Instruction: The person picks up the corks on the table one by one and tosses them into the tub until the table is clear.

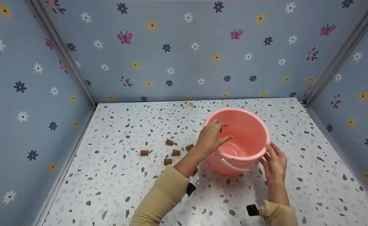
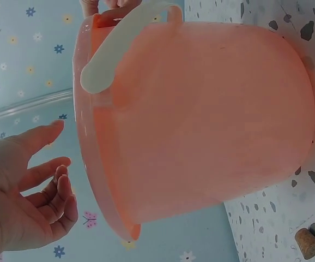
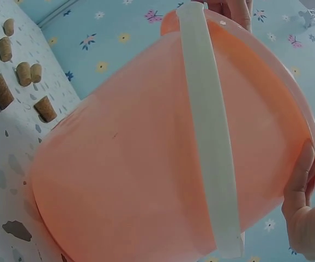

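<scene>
A pink plastic bucket (image 1: 234,166) with a white handle (image 1: 234,166) stands on the table, its mouth leaning toward me. My left hand (image 1: 209,136) is over the bucket's left rim, thumb and fingers spread apart above the opening. A small dark brown piece, perhaps a cork, shows just past its fingers in the head view. In the left wrist view no object sits between the fingers of the left hand (image 2: 32,191). My right hand (image 1: 275,161) grips the right rim; in the right wrist view its fingers (image 3: 299,177) lie against the outer wall under the lip.
Several brown corks (image 1: 144,153) lie scattered on the speckled white table (image 1: 124,125) left of the bucket, some partly behind my left forearm. Blue patterned panels (image 1: 184,47) enclose the back and both sides.
</scene>
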Demonstrator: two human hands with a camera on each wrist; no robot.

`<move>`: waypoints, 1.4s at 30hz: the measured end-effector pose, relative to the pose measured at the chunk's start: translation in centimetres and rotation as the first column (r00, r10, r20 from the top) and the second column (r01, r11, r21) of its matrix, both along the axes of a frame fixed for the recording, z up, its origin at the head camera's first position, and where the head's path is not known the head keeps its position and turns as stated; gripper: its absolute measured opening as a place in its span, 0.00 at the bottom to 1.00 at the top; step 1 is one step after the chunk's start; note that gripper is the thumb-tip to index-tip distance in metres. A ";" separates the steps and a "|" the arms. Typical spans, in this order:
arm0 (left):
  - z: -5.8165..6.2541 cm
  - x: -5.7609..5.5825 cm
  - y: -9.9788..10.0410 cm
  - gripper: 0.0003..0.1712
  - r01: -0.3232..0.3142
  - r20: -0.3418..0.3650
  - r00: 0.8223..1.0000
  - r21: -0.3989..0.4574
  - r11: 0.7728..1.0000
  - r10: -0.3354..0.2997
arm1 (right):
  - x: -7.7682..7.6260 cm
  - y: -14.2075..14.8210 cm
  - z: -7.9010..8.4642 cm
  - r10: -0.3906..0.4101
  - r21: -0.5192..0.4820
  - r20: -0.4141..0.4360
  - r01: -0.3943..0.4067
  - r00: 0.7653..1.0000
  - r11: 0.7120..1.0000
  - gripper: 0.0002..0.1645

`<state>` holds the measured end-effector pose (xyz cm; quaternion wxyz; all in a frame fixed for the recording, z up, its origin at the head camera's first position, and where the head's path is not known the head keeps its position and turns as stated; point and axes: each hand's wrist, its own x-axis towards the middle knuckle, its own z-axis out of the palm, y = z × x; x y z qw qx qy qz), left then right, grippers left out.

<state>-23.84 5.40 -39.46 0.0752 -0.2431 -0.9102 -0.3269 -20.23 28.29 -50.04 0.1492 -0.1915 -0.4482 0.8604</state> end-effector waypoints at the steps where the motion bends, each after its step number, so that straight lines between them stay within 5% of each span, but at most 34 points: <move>1: 0.1 0.0 0.0 0.26 0.001 -0.001 1.000 -0.001 1.000 -0.001 | 0.7 -0.9 1.6 -0.002 -0.011 0.007 0.002 1.000 1.000 0.26; 2: 0.1 0.0 -0.1 0.26 0.002 -0.003 1.000 0.002 1.000 -0.002 | 1.2 -1.5 2.7 -0.005 -0.008 0.016 0.005 1.000 1.000 0.25; 5: 0.1 -0.1 -0.4 0.25 0.002 -0.015 1.000 0.025 1.000 -0.002 | 0.8 -1.1 2.0 0.004 -0.047 -0.039 -0.005 0.999 0.999 0.23; 10: 0.1 0.0 -1.0 0.23 -0.006 -0.038 0.999 0.079 0.997 0.009 | -1.3 1.2 -2.0 0.011 0.001 -0.055 -0.011 0.998 1.000 0.25; 15: 0.0 0.3 -1.5 0.21 -0.003 -0.024 1.000 0.131 0.991 0.006 | -4.1 4.2 -8.0 -0.001 0.030 -0.063 0.002 0.998 1.000 0.31; 19: 0.0 0.7 -1.8 0.21 -0.011 -0.017 1.000 0.142 0.990 0.013 | -5.2 5.1 -10.3 -0.042 0.032 -0.063 0.044 0.997 0.999 0.33; 42: -1.5 0.7 -4.2 0.19 -0.003 -0.056 0.998 0.228 0.974 0.016 | -3.9 4.4 -7.8 0.012 0.046 0.006 -0.012 1.000 0.999 0.31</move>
